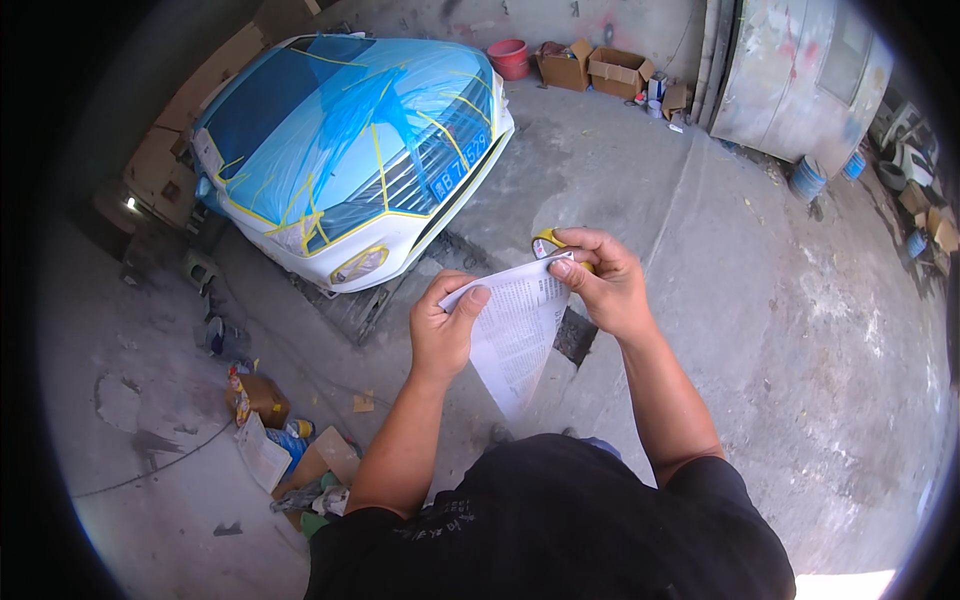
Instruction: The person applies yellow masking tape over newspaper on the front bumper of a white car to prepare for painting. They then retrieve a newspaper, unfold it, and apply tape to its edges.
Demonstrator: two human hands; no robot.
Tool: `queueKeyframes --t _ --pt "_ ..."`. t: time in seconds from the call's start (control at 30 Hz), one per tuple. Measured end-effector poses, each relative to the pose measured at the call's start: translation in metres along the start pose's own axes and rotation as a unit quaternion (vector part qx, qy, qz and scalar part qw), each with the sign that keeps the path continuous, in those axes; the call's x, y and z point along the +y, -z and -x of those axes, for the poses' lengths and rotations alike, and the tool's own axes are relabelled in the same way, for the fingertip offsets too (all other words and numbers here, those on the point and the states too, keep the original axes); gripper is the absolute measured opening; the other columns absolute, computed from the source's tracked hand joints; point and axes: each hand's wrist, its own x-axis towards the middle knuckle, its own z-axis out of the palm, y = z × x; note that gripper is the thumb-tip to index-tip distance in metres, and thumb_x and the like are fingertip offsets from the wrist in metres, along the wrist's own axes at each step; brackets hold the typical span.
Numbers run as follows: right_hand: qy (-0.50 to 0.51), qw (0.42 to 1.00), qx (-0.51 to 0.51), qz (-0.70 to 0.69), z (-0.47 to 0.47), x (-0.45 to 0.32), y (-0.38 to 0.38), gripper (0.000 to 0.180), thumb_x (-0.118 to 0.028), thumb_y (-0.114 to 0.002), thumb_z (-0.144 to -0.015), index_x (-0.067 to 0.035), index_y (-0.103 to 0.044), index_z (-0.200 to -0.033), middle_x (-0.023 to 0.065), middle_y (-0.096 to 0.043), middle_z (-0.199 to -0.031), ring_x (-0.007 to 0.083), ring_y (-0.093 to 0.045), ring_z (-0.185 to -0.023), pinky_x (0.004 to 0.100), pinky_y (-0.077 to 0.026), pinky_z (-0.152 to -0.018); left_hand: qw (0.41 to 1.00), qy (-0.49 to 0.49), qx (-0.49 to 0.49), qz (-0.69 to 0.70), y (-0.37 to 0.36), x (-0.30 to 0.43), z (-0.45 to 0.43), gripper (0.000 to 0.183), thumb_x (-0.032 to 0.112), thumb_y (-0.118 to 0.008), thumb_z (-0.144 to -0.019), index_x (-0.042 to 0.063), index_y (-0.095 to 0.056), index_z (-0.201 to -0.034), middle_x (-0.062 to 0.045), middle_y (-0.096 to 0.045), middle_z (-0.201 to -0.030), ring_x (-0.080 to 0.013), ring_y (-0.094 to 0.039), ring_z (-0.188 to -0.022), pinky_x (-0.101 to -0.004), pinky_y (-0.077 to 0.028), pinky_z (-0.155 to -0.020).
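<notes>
Between my two hands hangs a folded sheet of printed paper (517, 330), tapering to a point at the bottom. My left hand (446, 322) pinches its upper left corner between thumb and fingers. The upper right corner is gripped by my right hand (607, 285), which also carries a roll of yellow masking tape (546, 241) on its fingers. Part of the roll is hidden behind those fingers. Beyond my hands stands a white car (409, 251), its bonnet, windscreen and grille covered in blue masking film (330, 120) edged with yellow tape.
A red bucket (508, 60) and cardboard boxes (619, 73) stand along the back wall. Paint cans (808, 178) sit by a metal door (795, 82) on the right. At lower left lie a brown bag (262, 401), a cardboard piece (330, 454) and a cable (157, 469) on the concrete floor.
</notes>
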Motion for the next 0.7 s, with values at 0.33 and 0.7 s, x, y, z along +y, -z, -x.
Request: queueKeyframes --t 0.33,0.7 --pt "0.019 1.000 0.001 -0.014 0.000 -0.002 -0.008 0.031 -0.007 -0.071 -0.092 -0.001 -0.065 -0.122 0.0068 -0.074 -0.101 0.0105 -0.066 -0.092 0.0260 -0.053 -0.081 0.998 -0.042 -0.004 -0.036 0.006 0.002 -0.004 0.017 0.013 -0.070 -0.094 -0.001 -0.061 -0.096 -0.005 -0.061 -0.094 -0.0112 -0.056 -0.083 -0.0257 -0.046 -0.076" --pt "0.074 0.997 0.028 -0.011 -0.002 0.000 -0.024 0.027 -0.004 -0.066 -0.095 0.000 -0.064 -0.122 0.0105 -0.074 -0.103 0.0132 -0.068 -0.095 0.0275 -0.054 -0.082 0.992 -0.075 0.035 -0.092 0.017 0.005 -0.008 0.017 0.012 -0.072 -0.093 -0.002 -0.062 -0.094 -0.008 -0.063 -0.090 -0.0148 -0.058 -0.080 -0.0277 -0.047 -0.074"
